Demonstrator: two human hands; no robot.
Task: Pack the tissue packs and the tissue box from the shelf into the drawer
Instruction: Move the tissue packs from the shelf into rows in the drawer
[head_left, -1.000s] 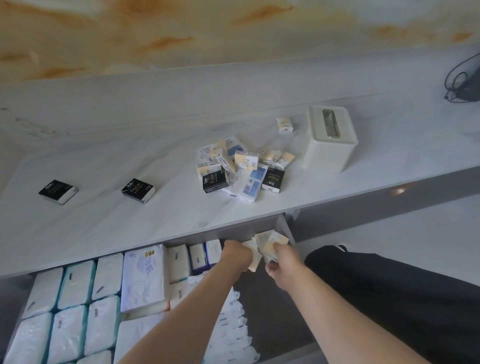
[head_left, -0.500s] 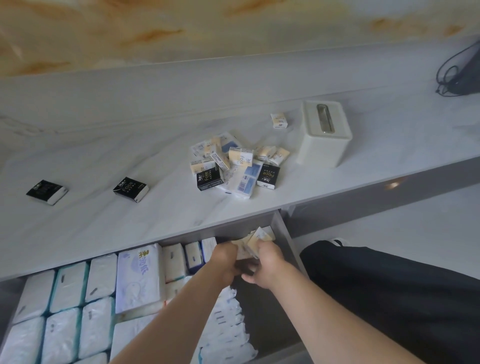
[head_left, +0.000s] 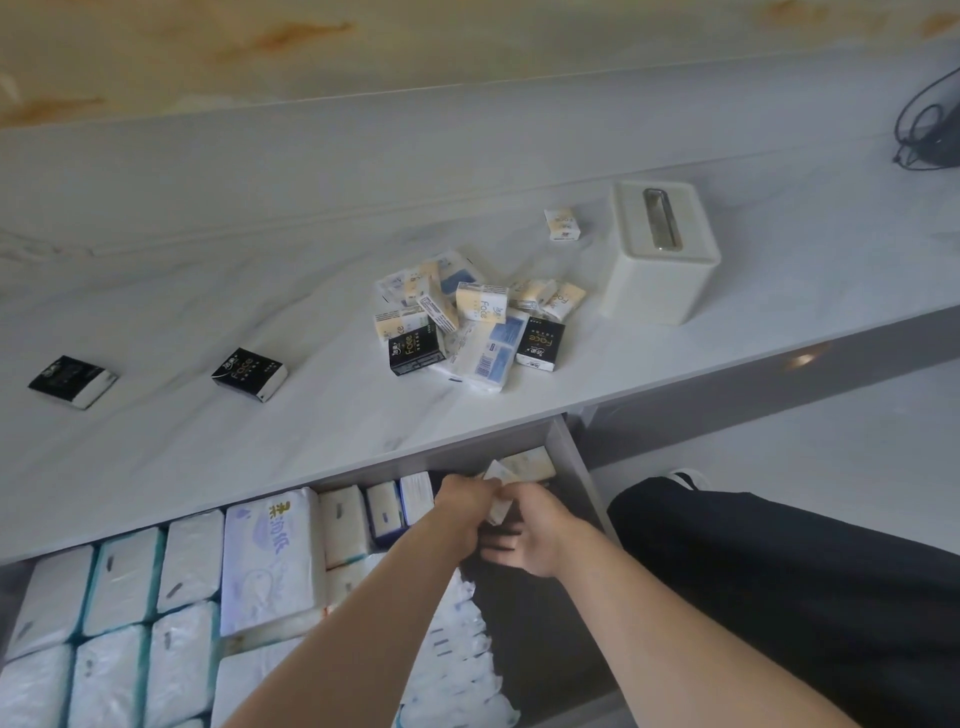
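Both hands are inside the open drawer (head_left: 582, 467) at its back right corner. My left hand (head_left: 462, 512) grips a small cream tissue pack (head_left: 497, 512), and my right hand (head_left: 535, 530) holds it from the other side with curled fingers. Another cream pack (head_left: 530, 464) lies just behind them against the drawer's back. On the white shelf (head_left: 260, 291) a heap of small tissue packs (head_left: 467, 322) sits in the middle, one lone cream pack (head_left: 562, 224) beyond it, and the white tissue box (head_left: 660, 249) at the right. Two black packs (head_left: 250, 374) (head_left: 72, 381) lie apart at the left.
The drawer's left and middle are filled with large white tissue packs (head_left: 119, 597) and a purple-printed pack (head_left: 270, 561); a dark bare patch (head_left: 545, 649) lies at the right. A black cable (head_left: 930, 130) sits at the shelf's far right. My dark trouser leg (head_left: 779, 597) is beside the drawer.
My hands have moved lower and further into the drawer's back right corner with the cream packs. One pack now lies against the drawer's back wall.
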